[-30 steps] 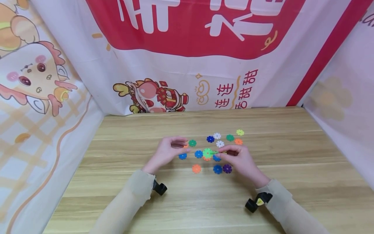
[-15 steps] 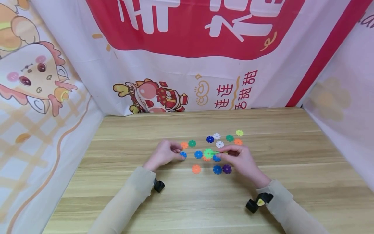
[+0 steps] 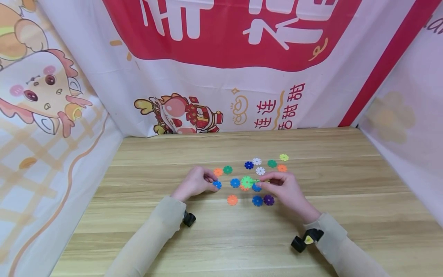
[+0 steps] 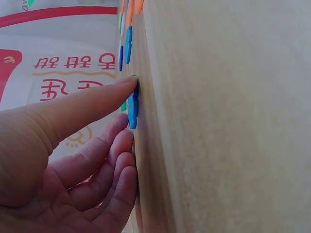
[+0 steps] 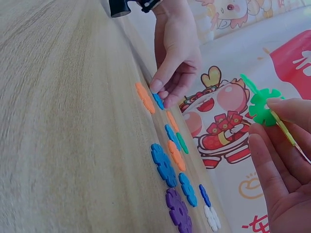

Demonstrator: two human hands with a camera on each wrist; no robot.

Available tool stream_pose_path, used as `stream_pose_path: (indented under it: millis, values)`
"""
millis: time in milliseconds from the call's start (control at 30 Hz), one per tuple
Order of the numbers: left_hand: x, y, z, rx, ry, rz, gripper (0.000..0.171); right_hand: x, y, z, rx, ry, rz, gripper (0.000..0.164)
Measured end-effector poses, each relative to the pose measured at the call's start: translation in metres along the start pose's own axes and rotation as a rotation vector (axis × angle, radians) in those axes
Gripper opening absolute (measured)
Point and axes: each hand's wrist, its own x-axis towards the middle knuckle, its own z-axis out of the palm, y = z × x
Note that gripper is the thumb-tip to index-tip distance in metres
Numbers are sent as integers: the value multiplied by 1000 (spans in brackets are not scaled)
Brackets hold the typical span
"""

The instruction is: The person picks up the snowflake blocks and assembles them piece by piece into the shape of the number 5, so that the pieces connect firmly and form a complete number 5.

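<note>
My left hand [image 3: 196, 182] is at the left of the scattered discs, thumb and fingertip pinching the edges of a blue notched plastic disc [image 3: 217, 185] low at the tabletop. In the left wrist view that blue disc [image 4: 132, 109] stands edge-on between thumb and index fingertip. My right hand [image 3: 282, 188] holds several interlocked notched discs above the table: a bright green disc [image 3: 247, 182] faces the camera, another green one joins it edgewise. In the right wrist view the thumb and fingers pinch this piece, with a yellow disc [image 5: 285, 128] slotted into the green disc [image 5: 262, 108].
Loose notched discs lie around the hands on the wooden table [image 3: 221, 242]: an orange disc [image 3: 232, 200], a purple disc [image 3: 268, 200], a white disc [image 3: 260, 171], a dark blue disc [image 3: 248, 165] and several others. A printed cloth [image 3: 221, 82] hangs behind the table.
The left hand has come down from over the orange disc toward the near side and taken the blue disc by its edges. The right hand has hardly moved, still holding the joined discs.
</note>
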Motion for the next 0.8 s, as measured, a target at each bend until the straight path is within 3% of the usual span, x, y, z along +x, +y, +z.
stream_pose_path:
  millis: [367,800]
  values:
    - [0,0,0,13,-4,-21,25,-1,-1,1,-6,-4,0,16]
    - [1,-2,1,-39,-7,27,26,-1,3,-2,1,-7,-5,16]
